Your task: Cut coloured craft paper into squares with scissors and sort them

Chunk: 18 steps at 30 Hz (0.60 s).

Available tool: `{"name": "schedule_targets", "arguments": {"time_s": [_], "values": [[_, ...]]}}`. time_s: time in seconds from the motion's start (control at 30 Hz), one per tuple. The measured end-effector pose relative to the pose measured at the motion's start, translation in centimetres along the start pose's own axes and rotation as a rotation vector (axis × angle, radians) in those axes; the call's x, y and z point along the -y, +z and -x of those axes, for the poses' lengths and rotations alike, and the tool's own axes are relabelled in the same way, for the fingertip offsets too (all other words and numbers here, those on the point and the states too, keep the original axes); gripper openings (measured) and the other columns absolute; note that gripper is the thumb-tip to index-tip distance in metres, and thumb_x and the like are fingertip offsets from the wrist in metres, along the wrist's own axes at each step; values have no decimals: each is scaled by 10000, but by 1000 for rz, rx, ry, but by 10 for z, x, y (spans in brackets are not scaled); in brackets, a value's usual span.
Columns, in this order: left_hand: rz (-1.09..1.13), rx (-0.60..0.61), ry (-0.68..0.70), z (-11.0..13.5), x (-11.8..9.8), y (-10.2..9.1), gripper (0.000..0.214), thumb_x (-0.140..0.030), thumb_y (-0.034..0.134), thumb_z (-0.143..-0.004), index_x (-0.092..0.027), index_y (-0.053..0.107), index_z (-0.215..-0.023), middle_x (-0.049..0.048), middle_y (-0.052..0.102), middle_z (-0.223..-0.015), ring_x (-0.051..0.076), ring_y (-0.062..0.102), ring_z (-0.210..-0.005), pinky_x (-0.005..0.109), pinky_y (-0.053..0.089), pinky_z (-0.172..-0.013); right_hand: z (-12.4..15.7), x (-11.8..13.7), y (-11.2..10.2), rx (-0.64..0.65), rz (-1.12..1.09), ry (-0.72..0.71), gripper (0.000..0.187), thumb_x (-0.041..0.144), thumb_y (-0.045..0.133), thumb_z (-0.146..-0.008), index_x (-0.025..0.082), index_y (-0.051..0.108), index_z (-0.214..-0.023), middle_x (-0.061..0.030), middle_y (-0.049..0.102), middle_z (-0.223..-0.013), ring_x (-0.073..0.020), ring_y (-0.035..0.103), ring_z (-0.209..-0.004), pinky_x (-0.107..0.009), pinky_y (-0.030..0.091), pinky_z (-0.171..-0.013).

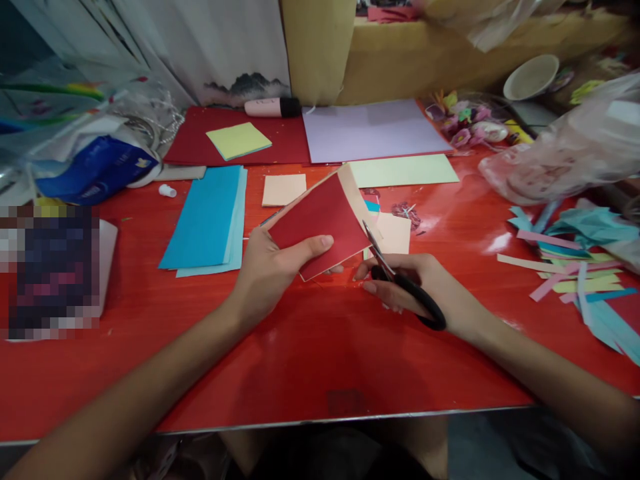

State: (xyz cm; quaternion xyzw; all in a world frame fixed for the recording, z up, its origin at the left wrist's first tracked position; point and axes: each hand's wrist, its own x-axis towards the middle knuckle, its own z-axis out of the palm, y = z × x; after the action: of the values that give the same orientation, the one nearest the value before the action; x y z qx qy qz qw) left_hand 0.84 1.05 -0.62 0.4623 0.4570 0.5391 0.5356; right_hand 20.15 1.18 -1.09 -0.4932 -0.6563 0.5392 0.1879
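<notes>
A left hand [270, 270] pinches a flat, matte red card [320, 230] and the cream sheet [356, 190] behind it, thumb pressed on the red face, holding both tilted above a glossy red tabletop [300, 373]. At their right-hand corner, a right hand [435, 280] grasps scissors [420, 303], fingers around the smooth black handles, slim metal blades at the paper's edge; whether they bite into it cannot be told. Just behind, a square peach note [284, 190] lies flat, and a second peach square [397, 233] sits partly hidden beyond the scissors. To the left rest long, overlapping blue sheets [205, 220] near a small white plastic cap [167, 191]. Farther back, a pale green strip [405, 171] lies before a broad lilac sheet [375, 130], beside dark red paper [187, 140] bearing a yellow square [239, 140] and a rounded pink-and-black tube [267, 107]. At right, thin, curling paper scraps [575, 280] heap in pastel strips before a crinkled, translucent plastic bag [575, 140], with a round white bowl [531, 77] behind.
</notes>
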Motion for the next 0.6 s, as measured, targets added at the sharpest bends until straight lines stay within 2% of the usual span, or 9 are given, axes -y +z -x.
{"name": "schedule_targets", "arguments": {"time_s": [0.17, 0.37, 0.6], "values": [[-29, 3, -18, -2, 0, -1, 152, -294, 682, -700, -194, 660, -812, 56, 691, -840, 227, 659, -707, 346, 548, -579, 1, 2, 1, -10, -37, 13, 231, 394, 651, -753, 174, 603, -802, 43, 410, -551, -84, 378, -503, -225, 299, -470], [-20, 12, -28, 0, 1, 0, 185, -314, 685, -700, -191, 656, -836, 45, 688, -822, 203, 646, -684, 310, 548, -549, -1, 6, 1, 37, -30, 6, 237, 392, 645, -757, 171, 620, -842, 23, 481, -600, -98, 462, -551, -218, 358, -503], [-40, 19, -64, 2, 0, -1, 175, -299, 678, -708, -181, 656, -836, 39, 685, -853, 204, 643, -716, 316, 545, -571, 0, 2, 4, -36, -1, 18, 228, 378, 645, -752, 171, 591, -828, 51, 399, -550, -80, 377, -501, -212, 289, -466]]}}
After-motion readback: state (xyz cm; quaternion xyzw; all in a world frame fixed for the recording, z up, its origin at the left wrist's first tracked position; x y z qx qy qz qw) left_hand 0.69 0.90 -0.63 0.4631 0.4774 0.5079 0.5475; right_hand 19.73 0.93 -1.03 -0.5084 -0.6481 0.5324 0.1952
